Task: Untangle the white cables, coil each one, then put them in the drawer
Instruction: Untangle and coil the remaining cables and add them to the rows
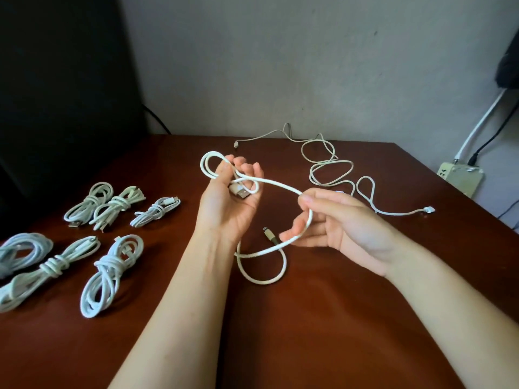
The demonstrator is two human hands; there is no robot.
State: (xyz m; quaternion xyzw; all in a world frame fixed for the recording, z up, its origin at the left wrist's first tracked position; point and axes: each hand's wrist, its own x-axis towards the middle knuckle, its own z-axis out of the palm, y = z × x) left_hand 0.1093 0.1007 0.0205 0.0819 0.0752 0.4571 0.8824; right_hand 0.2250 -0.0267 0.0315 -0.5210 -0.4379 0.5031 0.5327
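Looping cable [280, 186] links left hand [227, 209], right fingers [323, 199].

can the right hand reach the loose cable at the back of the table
Probably yes: the loose cable lies just beyond the right hand, nothing between, though that hand pinches the half-coiled cable and must release it.

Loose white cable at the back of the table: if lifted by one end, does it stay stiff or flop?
Probably floppy: the loose cable lies in slack, wandering loops on the table. Likely light too; the similar held cable droops in loops from left hand and right hand, lightly pinched.
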